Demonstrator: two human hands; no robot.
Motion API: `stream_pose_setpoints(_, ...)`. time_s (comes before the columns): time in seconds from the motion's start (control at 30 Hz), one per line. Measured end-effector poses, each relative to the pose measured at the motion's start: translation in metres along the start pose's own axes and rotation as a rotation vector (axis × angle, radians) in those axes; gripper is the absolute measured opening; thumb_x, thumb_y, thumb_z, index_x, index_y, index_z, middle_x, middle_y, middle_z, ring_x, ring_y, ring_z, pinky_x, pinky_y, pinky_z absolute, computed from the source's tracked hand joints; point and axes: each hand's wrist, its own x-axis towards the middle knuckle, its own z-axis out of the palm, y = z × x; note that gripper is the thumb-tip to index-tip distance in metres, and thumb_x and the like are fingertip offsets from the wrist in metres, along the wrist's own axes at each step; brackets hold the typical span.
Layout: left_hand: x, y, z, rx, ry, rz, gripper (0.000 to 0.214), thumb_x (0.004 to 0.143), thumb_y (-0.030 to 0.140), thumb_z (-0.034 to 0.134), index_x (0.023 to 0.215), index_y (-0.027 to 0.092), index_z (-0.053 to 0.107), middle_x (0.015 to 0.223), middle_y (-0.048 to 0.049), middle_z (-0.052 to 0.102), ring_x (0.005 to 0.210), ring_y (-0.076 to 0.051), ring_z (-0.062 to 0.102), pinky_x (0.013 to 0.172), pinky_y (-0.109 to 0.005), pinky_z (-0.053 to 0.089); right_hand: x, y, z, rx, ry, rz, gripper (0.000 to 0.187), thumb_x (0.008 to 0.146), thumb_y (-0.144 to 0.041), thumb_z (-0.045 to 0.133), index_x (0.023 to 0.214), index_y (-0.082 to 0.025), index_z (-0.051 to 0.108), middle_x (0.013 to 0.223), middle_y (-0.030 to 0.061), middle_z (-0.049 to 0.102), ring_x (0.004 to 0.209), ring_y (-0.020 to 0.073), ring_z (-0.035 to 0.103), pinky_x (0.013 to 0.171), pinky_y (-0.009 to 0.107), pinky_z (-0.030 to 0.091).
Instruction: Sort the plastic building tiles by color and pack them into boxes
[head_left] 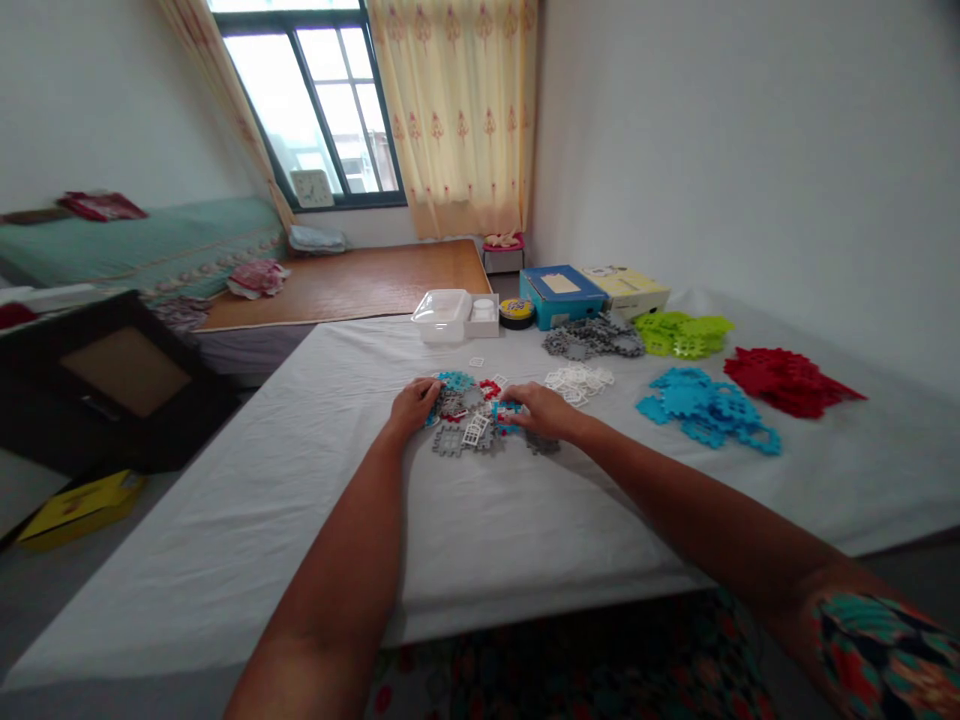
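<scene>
In the head view, a mixed pile of flat plastic interlocking pieces in grey, blue, red and white lies before me on the cloth-covered table. My left hand [415, 405] rests at the pile's left edge, its fingers curled against the pieces there; what they hold is hidden. On the other side, my right hand [546, 408] has its fingers closed on a blue interlocking piece [508, 416]. Between the hands are grey interlocking pieces [448, 440], small white window frames [476, 430] and a red piece [490, 389].
Sorted heaps lie to the right: white frames [579, 382], grey pieces [592, 336], green pieces [682, 334], blue pieces [705, 407] and red pieces [784, 380]. Behind stand a clear plastic container [442, 314], a round yellow-and-black tin [517, 313], a blue box [562, 295] and a yellow box [626, 290].
</scene>
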Motion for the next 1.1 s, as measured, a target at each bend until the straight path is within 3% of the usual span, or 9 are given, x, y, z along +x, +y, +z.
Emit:
stream_pose_setpoints(0.1, -0.001, 0.002, -0.001, 0.001, -0.005, -0.007, 0.044, 0.092, 0.044, 0.036, 0.101, 0.02, 0.072, 0.112, -0.0059, 0.069, 0.108, -0.02, 0.061, 0.097, -0.029, 0.044, -0.004, 0.001, -0.01, 0.159, 0.07, -0.015, 0.018, 0.082, -0.032, 0.065, 0.092, -0.019, 0.072, 0.088, 0.005, 0.072, 0.081, 0.0167, 0.063, 0.075, 0.026, 0.044)
stream_pose_setpoints(0.27, 0.0, 0.0, -0.002, 0.001, -0.019, -0.007, 0.046, 0.091, 0.046, 0.035, 0.103, 0.02, 0.071, 0.114, -0.0068, 0.069, 0.109, -0.021, 0.06, 0.1, -0.03, 0.043, -0.027, 0.017, -0.032, 0.334, 0.201, 0.066, 0.028, 0.082, -0.042, 0.062, 0.091, -0.018, 0.074, 0.085, 0.0037, 0.074, 0.071, 0.0151, 0.062, 0.067, 0.025, 0.045)
stream_pose_setpoints(0.37, 0.002, -0.004, -0.001, 0.005, -0.021, 0.007, 0.047, 0.091, 0.048, 0.035, 0.103, 0.02, 0.071, 0.114, -0.0067, 0.069, 0.11, -0.021, 0.06, 0.101, -0.031, 0.042, -0.055, 0.053, -0.055, 0.293, 0.313, 0.19, 0.033, 0.079, -0.044, 0.065, 0.098, -0.018, 0.071, 0.079, 0.0036, 0.072, 0.068, 0.0157, 0.063, 0.065, 0.026, 0.047)
stream_pose_setpoints(0.53, 0.004, -0.006, -0.001, 0.014, -0.028, -0.009, 0.047, 0.09, 0.049, 0.035, 0.103, 0.021, 0.071, 0.115, -0.0064, 0.069, 0.11, -0.021, 0.06, 0.1, -0.031, 0.042, -0.129, 0.142, -0.114, 0.145, 0.69, 0.523, 0.033, 0.077, -0.046, 0.063, 0.095, -0.018, 0.066, 0.08, 0.006, 0.071, 0.072, 0.0186, 0.066, 0.066, 0.029, 0.05)
stream_pose_setpoints(0.67, 0.005, -0.004, -0.001, 0.016, -0.031, -0.031, 0.047, 0.089, 0.05, 0.035, 0.104, 0.022, 0.071, 0.116, -0.0059, 0.068, 0.112, -0.021, 0.06, 0.101, -0.03, 0.042, -0.177, 0.182, -0.138, -0.138, 0.601, 0.697, 0.027, 0.079, -0.042, 0.059, 0.086, -0.017, 0.068, 0.08, 0.0079, 0.071, 0.074, 0.0209, 0.065, 0.068, 0.031, 0.049)
stream_pose_setpoints(0.77, 0.005, -0.004, -0.001, 0.018, -0.03, -0.031, 0.047, 0.089, 0.049, 0.036, 0.104, 0.022, 0.071, 0.117, -0.0061, 0.068, 0.113, -0.021, 0.059, 0.101, -0.03, 0.042, -0.175, 0.169, -0.134, -0.33, 0.597, 0.676, 0.03, 0.085, -0.04, 0.052, 0.089, -0.017, 0.07, 0.09, 0.0111, 0.071, 0.079, 0.0224, 0.064, 0.073, 0.034, 0.048)
stream_pose_setpoints(0.87, 0.004, -0.004, -0.001, 0.031, -0.024, -0.019, 0.046, 0.09, 0.049, 0.035, 0.103, 0.022, 0.071, 0.116, -0.0059, 0.068, 0.112, -0.021, 0.059, 0.1, -0.031, 0.042, -0.138, 0.127, -0.117, -0.257, 0.569, 0.505, 0.029, 0.088, -0.036, 0.05, 0.098, -0.017, 0.069, 0.095, 0.0095, 0.071, 0.076, 0.0191, 0.064, 0.075, 0.032, 0.048)
stream_pose_setpoints(1.0, 0.002, -0.001, -0.001, 0.016, -0.024, -0.003, 0.045, 0.091, 0.048, 0.035, 0.102, 0.022, 0.071, 0.113, -0.0062, 0.069, 0.111, -0.02, 0.06, 0.1, -0.03, 0.043, -0.072, 0.059, -0.078, -0.024, 0.268, 0.131, 0.024, 0.088, -0.033, 0.055, 0.1, -0.02, 0.07, 0.097, 0.0061, 0.072, 0.075, 0.0159, 0.064, 0.073, 0.028, 0.048)
stream_pose_setpoints(1.1, 0.0, -0.001, -0.001, 0.003, -0.024, -0.004, 0.044, 0.091, 0.045, 0.035, 0.101, 0.022, 0.071, 0.113, -0.0061, 0.069, 0.109, -0.02, 0.06, 0.1, -0.03, 0.043, -0.033, 0.023, -0.046, -0.03, 0.089, -0.01, 0.022, 0.087, -0.028, 0.058, 0.103, -0.019, 0.071, 0.101, 0.0083, 0.071, 0.08, 0.0169, 0.065, 0.078, 0.029, 0.047)
